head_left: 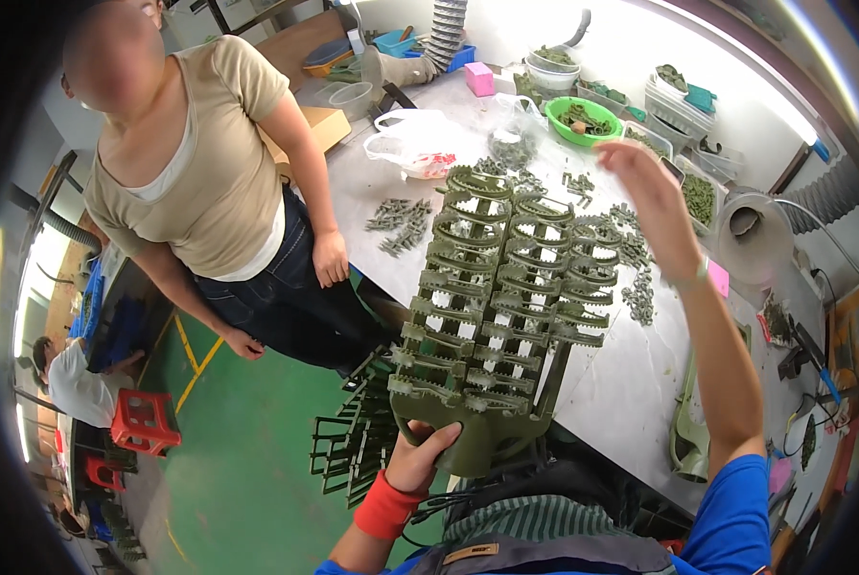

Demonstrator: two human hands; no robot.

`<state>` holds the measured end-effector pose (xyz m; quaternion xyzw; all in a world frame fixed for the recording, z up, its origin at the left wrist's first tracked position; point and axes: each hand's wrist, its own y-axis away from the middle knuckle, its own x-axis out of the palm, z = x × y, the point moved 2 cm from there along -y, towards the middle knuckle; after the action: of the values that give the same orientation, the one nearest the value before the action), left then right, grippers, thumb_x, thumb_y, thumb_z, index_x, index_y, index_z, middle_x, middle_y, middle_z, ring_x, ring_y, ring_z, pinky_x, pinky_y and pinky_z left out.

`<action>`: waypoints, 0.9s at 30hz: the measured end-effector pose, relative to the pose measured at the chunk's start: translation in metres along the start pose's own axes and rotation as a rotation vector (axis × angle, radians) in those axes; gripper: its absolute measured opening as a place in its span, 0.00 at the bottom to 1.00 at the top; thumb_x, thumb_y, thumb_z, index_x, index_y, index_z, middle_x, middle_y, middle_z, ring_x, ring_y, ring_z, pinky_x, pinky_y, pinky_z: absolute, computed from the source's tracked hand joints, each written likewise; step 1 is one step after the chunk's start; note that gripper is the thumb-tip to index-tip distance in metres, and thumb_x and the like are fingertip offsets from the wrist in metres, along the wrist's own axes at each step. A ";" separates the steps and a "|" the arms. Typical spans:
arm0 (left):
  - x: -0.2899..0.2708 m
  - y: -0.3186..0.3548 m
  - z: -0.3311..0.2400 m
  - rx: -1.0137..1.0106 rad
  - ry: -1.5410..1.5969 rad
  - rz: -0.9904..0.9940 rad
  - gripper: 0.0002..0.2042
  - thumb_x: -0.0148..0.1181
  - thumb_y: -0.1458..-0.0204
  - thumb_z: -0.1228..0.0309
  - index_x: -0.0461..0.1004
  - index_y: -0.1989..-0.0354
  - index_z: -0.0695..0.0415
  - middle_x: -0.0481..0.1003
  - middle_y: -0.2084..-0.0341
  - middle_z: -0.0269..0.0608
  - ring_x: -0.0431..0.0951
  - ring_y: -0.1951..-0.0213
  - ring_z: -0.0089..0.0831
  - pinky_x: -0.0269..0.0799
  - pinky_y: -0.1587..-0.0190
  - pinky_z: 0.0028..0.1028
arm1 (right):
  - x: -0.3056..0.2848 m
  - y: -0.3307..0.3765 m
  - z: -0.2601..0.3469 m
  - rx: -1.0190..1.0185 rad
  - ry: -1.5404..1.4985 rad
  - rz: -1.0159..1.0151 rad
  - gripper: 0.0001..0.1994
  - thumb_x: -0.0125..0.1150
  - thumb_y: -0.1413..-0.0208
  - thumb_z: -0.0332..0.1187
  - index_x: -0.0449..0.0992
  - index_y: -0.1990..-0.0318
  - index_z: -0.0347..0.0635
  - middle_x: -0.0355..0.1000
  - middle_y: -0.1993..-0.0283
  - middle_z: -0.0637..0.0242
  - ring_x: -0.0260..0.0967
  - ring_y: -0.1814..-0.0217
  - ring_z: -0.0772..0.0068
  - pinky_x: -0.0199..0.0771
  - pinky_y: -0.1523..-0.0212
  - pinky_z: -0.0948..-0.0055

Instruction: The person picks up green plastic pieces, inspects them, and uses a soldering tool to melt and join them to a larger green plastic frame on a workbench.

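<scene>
Olive-green plastic is gripped at the near end: a stack of moulded frames is clasped at its base by the left hand, fingers curled shut around it, and is held upright over the near edge of the grey table; the right hand is raised open and empty above the far parts, holding nothing; judged, parts are being broken off the frames; a firm pinch on one rib is called for next; a person in a beige top stands at the left.

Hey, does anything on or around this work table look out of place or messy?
Loose grey-green parts lie scattered across the table, not in bins. More green frames sit piled on the floor below the stack held in the left hand.
</scene>
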<state>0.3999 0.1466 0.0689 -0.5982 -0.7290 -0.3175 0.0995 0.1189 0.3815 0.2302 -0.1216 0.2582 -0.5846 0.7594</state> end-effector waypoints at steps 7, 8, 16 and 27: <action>0.011 0.001 -0.003 0.023 -0.013 0.020 0.19 0.58 0.45 0.78 0.69 0.44 0.61 0.76 0.52 0.41 0.76 0.52 0.28 0.72 0.48 0.29 | 0.082 0.112 0.071 -0.572 0.388 0.416 0.17 0.68 0.51 0.34 0.78 0.52 0.48 0.58 0.69 0.70 0.58 0.66 0.68 0.59 0.60 0.68; 0.011 0.001 -0.003 0.020 -0.014 0.025 0.19 0.58 0.45 0.78 0.69 0.44 0.61 0.76 0.52 0.41 0.76 0.52 0.28 0.72 0.48 0.29 | 0.084 0.116 0.070 -0.585 0.425 0.430 0.17 0.69 0.51 0.37 0.78 0.52 0.47 0.58 0.68 0.70 0.58 0.65 0.67 0.60 0.59 0.67; 0.008 0.003 -0.001 0.005 -0.032 0.027 0.20 0.57 0.46 0.79 0.68 0.43 0.62 0.75 0.50 0.42 0.76 0.51 0.30 0.72 0.48 0.29 | 0.083 0.113 0.069 -0.527 0.566 0.317 0.24 0.68 0.50 0.43 0.73 0.48 0.39 0.60 0.65 0.66 0.60 0.62 0.64 0.62 0.54 0.65; 0.002 0.004 0.004 0.004 -0.032 -0.015 0.18 0.57 0.48 0.81 0.69 0.47 0.65 0.76 0.54 0.43 0.77 0.54 0.32 0.72 0.49 0.30 | 0.077 0.100 0.060 -0.404 0.586 0.203 0.30 0.64 0.45 0.44 0.65 0.40 0.35 0.63 0.61 0.62 0.59 0.59 0.60 0.58 0.52 0.63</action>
<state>0.4045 0.1510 0.0683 -0.5975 -0.7357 -0.3070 0.0865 0.2476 0.3301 0.2119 -0.0700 0.5857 -0.4534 0.6682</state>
